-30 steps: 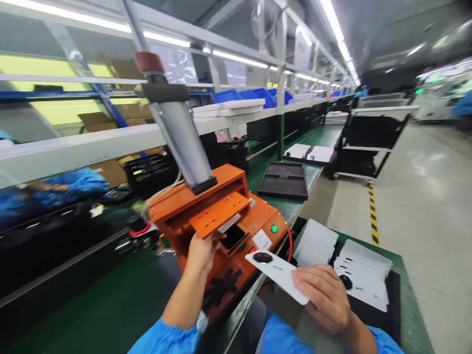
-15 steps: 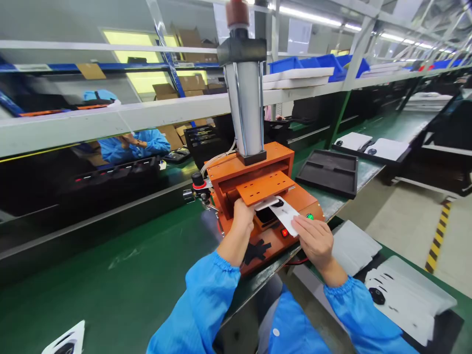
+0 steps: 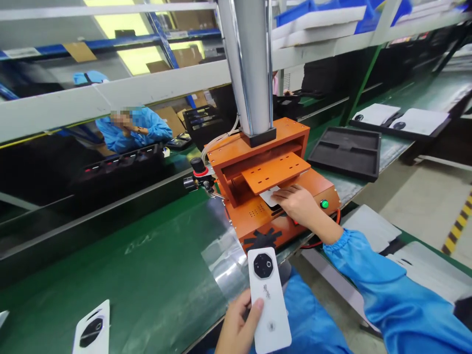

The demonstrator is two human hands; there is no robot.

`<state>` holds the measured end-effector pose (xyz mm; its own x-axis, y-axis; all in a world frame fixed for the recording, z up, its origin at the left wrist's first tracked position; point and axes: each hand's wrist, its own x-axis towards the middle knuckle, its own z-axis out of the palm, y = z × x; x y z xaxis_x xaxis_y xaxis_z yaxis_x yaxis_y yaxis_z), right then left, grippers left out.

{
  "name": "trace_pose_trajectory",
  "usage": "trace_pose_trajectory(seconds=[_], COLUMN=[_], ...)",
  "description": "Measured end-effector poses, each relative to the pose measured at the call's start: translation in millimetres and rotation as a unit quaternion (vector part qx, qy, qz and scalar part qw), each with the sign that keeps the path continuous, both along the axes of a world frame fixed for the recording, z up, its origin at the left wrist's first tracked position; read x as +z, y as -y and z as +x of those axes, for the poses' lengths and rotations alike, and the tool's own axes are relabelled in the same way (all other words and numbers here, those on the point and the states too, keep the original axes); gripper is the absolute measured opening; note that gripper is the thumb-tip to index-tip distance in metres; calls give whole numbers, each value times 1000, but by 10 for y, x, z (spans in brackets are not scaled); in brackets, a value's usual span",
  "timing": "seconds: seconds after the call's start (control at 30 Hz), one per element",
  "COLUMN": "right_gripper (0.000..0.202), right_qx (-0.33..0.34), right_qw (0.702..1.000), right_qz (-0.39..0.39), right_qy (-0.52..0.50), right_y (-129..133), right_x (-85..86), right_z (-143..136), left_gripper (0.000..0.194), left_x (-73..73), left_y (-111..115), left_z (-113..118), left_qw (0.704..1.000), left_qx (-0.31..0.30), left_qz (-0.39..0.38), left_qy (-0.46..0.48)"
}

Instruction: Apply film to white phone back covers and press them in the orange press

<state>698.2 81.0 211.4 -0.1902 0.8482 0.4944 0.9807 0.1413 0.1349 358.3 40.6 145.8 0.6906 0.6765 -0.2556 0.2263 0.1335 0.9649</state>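
My left hand (image 3: 240,322) grips a white phone back cover (image 3: 272,314), thumb on its face; it has a black octagonal camera area and small dark markings. At the orange press (image 3: 258,216), my right hand (image 3: 297,202) reaches under the raised plate (image 3: 276,172). Its bent fingers are on the edge of another white phone back cover (image 3: 269,196), mostly hidden by the plate and the hand. That piece lies over a dark recess in the press bed.
On the green bench at lower left lies a white cover (image 3: 94,329). A black tray (image 3: 346,152) sits behind the press, with stacked white sheets (image 3: 370,228) to the right. Across the line sits a person in blue (image 3: 132,128). A green button (image 3: 324,203) glows on the press.
My left hand has come out from under the press plate and down toward me, now with a cover in it. My right hand has moved in under the plate. The view has shifted closer.
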Motion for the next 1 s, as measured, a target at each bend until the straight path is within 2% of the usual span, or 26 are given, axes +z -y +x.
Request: trace_pose_trajectory(seconds=[0.2,0.4,0.5,0.6,0.67,0.77,0.87,0.93,1.0], right_gripper=[27,22,41,64,63,47,36,39,43], right_qx=[-17,-3,21,21,-3,-51,-121,-216,-287], right_qw=[1000,998,997,997,997,990,950,916,899], right_qz=[-12,-60,-67,-49,-26,56,206,251,250], right_qy=[9,-31,-42,-52,-68,-122,-202,-226,-218], right_y=[10,-79,-86,-56,46,394,862,1126,1299], right_x=[67,82,112,130,98,-98,-483,-755,-966], right_z=[6,187,226,115,-26,-228,-275,-190,-60], left_gripper=[46,44,38,28,24,22,24,27,30], left_x=[-10,-80,-55,0,8,-50,-155,-213,-237], left_y=[21,57,65,36,-11,-116,-223,-267,-285], left_z=[-48,-5,50,143,227,354,447,481,508], left_qw=[989,965,957,948,927,883,853,844,852], left_qx=[-50,-103,-119,-123,-120,-105,-83,-80,-75], left_qz=[135,238,262,293,355,457,513,528,517], left_qy=[-14,-33,-26,-9,-10,-20,-35,-41,-32])
